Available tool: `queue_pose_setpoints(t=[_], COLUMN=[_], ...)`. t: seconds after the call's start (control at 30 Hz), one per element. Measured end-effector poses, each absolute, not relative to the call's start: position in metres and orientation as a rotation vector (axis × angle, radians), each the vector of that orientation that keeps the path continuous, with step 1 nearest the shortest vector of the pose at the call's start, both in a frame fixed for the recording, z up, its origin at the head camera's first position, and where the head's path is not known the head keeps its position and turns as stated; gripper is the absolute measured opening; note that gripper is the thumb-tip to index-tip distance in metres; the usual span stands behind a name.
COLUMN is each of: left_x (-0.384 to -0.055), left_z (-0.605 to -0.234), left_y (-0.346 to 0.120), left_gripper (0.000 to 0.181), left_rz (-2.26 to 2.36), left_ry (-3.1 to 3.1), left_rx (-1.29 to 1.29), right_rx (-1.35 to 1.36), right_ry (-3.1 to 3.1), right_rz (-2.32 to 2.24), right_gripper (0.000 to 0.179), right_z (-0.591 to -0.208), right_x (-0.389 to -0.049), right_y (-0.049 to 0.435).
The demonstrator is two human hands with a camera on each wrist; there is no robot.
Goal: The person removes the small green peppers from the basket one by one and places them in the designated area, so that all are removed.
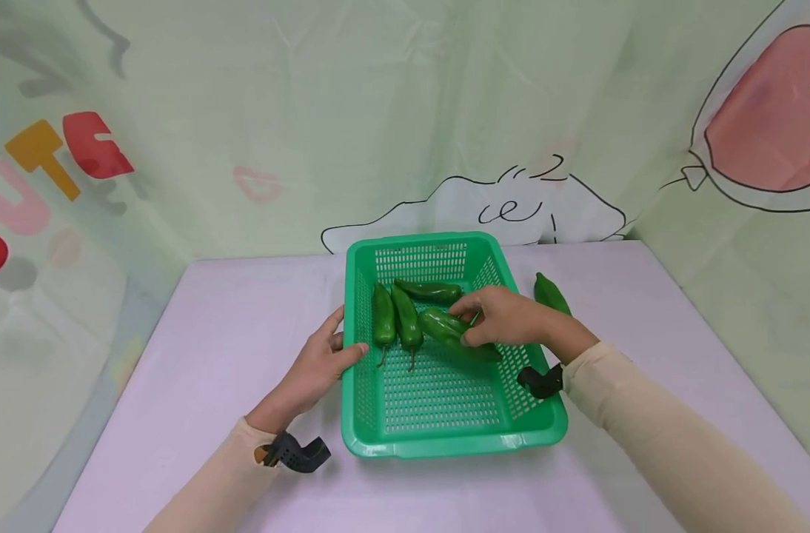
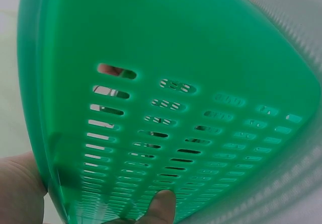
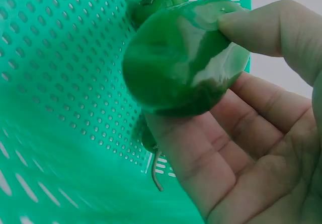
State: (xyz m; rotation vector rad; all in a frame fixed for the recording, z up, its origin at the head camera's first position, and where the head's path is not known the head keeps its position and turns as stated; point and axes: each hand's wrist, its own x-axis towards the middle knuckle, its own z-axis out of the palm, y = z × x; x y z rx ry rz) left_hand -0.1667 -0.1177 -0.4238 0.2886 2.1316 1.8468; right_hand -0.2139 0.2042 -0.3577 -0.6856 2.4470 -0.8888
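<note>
A green plastic basket (image 1: pixel 445 444) with slotted walls stands on the table. My left hand (image 1: pixel 321 366) grips its left rim, thumb over the edge and fingers against the outer wall; the left wrist view shows that wall (image 2: pixel 166 32) close up. Inside the basket, my right hand (image 1: pixel 501 318) holds a green pepper (image 1: pixel 454 333) between thumb and fingers. The right wrist view shows this glossy pepper (image 3: pixel 176 63) large, above the basket floor. Two peppers lie side by side at the left, a left one (image 1: pixel 383 314) and a right one (image 1: pixel 406 318). Another pepper (image 1: pixel 428 291) lies crosswise behind them.
One more green pepper (image 1: pixel 551 294) lies on the table outside the basket, partly hidden behind my right forearm. The table has a pale lilac cover (image 1: pixel 245 311). Printed curtains (image 1: pixel 378 111) hang behind it and at both sides.
</note>
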Motion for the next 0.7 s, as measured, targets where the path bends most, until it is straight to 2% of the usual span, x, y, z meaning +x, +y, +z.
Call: queue_pose_setpoints(t=[0.7], left_x=[-0.169], left_z=[-0.426], left_y=[-0.118], left_gripper=[0.082], left_rz=[1.843], left_ry=[2.119], left_rx=[0.265], right_rx=[-0.541], right_ry=[2.502], right_rz=[-1.048], right_gripper=[0.053], right_z=[-0.338], right_x=[-0.206], right_y=[0.232])
